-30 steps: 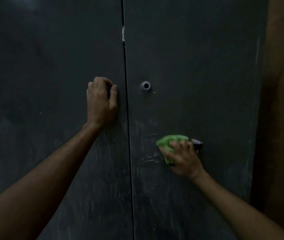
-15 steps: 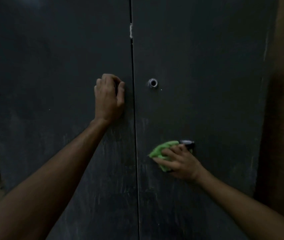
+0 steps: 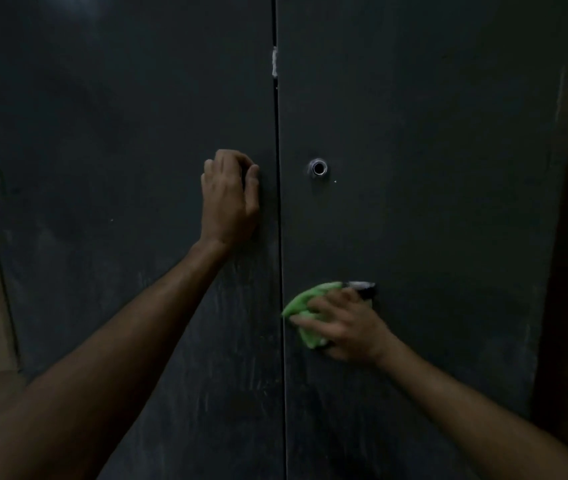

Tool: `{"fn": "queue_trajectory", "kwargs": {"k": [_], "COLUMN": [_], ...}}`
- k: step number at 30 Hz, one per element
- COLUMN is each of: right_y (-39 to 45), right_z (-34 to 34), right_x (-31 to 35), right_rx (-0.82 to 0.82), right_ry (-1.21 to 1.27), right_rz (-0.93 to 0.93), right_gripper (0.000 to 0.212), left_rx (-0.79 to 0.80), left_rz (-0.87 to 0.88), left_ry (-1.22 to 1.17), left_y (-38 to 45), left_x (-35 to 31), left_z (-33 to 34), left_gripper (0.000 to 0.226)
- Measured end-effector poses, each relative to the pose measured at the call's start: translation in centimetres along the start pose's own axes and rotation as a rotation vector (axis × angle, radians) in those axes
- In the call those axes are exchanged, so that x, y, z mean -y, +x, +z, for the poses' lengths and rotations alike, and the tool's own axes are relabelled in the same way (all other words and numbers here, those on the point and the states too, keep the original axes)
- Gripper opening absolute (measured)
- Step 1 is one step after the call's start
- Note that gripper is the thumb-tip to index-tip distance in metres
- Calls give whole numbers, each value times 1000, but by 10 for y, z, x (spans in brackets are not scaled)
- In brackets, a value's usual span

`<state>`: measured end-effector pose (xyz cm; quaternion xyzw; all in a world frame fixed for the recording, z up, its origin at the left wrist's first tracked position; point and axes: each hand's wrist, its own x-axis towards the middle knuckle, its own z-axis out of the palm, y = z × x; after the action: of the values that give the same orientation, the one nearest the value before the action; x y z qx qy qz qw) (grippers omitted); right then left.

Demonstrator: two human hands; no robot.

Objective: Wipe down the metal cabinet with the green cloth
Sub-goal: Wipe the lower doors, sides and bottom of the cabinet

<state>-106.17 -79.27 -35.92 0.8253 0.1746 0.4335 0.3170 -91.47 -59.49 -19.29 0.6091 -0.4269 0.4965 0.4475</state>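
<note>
The metal cabinet [image 3: 431, 116] fills almost the whole frame, its two dark doors meeting at a vertical seam just right of centre. The green cloth [image 3: 305, 308] lies bunched against the right door, low and a little right of centre, its left edge reaching the seam. The right hand [image 3: 343, 323] lies over the cloth with its fingers spread toward the left, pressing it to the metal rather than closing round it; a small pale-topped fitting [image 3: 362, 287] shows just above its knuckles. The left hand [image 3: 229, 199] sits at mid-height against the left door, next to the seam, fingers curled at the top; whether they hold a handle cannot be told. A round keyhole [image 3: 318, 167] is right of the seam. The cloth looks soft and light, likely to crumple and slip under a loose palm, so broad flat pressure over its middle should suit best. Pale smears remain on the lower doors.
</note>
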Motion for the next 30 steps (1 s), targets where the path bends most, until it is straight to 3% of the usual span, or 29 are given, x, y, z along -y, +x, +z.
{"fn": "queue_trajectory", "kwargs": {"k": [4, 5, 7, 10, 12, 14, 18, 20, 24, 26, 28, 30], "right_y": [51, 73, 101, 78, 54, 58, 120, 119, 45, 40, 64, 96], "right_z": [-19, -17, -6, 9, 1, -10, -24, -13, 1, -6, -15, -21], "right_x": [-50, -44, -12, 37, 28, -2, -27, -7, 29, 16, -8, -29], "right_rx": [-222, -255, -251, -20, 91, 23, -165, -176, -6, 79, 25, -65], "right_ry": [15, 15, 51, 79, 60, 15, 53, 69, 103, 73, -2, -30], "right_rz": [553, 619, 528, 77, -93, -32, 495, 466, 56, -83, -62, 162], "right_gripper": [68, 66, 69, 73, 72, 68, 60, 59, 59, 59, 52, 47], "left_rx": [-11, -5, 0, 18, 7, -25, -24, -1, 14, 18, 40, 36], "left_rz": [-5, 1, 14, 25, 30, 24, 43, 59, 52, 41, 39, 43], "left_ry": [-4, 3, 25, 30, 23, 13, 8, 25, 21, 11, 9, 15], "left_y": [0, 0, 0, 0, 0, 0, 0, 0, 0, -1, 0, 1], "left_x": [1, 1, 2, 0, 0, 1, 5, 8, 6, 5, 4, 4], "left_z": [2, 2, -2, -4, -3, 0, 0, -2, -2, -3, -4, -5], "left_gripper": [16, 17, 21, 24, 22, 23, 25, 23, 22, 22, 23, 23]}}
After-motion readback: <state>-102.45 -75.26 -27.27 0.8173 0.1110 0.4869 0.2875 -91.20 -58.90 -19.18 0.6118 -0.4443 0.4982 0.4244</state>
